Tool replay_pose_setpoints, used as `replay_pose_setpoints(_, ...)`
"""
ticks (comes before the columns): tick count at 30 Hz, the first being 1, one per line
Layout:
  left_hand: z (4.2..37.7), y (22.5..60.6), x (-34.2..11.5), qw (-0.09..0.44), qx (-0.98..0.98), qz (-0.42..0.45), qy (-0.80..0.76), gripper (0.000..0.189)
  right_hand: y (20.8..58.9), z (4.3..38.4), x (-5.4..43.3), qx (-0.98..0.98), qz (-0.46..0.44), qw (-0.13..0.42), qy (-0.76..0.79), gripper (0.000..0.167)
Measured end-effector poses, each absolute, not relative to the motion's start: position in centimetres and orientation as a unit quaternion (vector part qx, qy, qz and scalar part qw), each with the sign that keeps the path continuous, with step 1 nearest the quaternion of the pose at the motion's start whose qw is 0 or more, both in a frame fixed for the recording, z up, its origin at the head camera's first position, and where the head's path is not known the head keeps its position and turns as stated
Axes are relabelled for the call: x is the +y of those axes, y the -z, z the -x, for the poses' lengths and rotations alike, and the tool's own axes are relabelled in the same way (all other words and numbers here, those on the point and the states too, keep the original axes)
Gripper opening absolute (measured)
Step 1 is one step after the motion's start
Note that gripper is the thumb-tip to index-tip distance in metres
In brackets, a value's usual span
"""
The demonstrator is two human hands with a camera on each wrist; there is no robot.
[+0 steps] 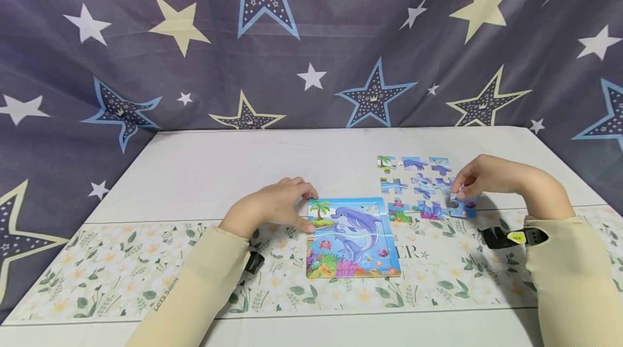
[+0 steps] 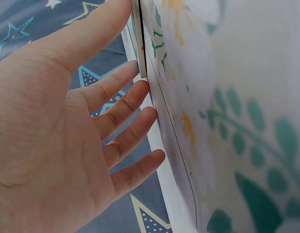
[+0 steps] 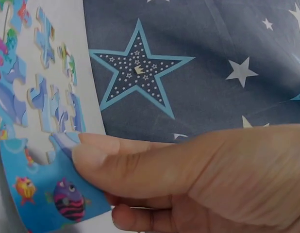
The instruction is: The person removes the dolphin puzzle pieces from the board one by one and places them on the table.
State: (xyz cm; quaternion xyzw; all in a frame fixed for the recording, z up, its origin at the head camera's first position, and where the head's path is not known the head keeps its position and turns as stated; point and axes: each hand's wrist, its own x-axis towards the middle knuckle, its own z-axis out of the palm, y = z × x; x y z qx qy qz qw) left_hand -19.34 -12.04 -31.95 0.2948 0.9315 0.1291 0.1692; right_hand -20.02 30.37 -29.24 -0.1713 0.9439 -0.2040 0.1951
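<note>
A square dolphin puzzle board (image 1: 346, 239) lies on the table, showing a full picture. My left hand (image 1: 279, 204) is at its upper left edge, thumb against the side. In the left wrist view the fingers (image 2: 125, 126) of that hand are spread and fairly straight. At the right, my right hand (image 1: 479, 177) pinches a blue corner puzzle piece (image 1: 462, 208) between thumb and fingers. Seen from the right wrist, this puzzle piece (image 3: 38, 189) carries a striped purple fish and a small orange fish. Several loose puzzle pieces (image 1: 430, 210) sit beside it in spaced rows.
The table has a white cloth (image 1: 233, 168) with a floral band (image 1: 146, 266) across it. A dark curtain with stars (image 1: 292, 66) hangs behind the table and at its sides. The loose pieces stand close to the board's upper right corner.
</note>
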Motion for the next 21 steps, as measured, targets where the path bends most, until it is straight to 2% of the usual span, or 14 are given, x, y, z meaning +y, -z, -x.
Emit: replay_pose_setpoints(21, 19.5, 32.2, -12.0, 0.169, 0.933, -0.292, -0.129, 0.063, 31.2, 20.7, 31.2, 0.944, 0.151, 0.204, 0.211, 0.017)
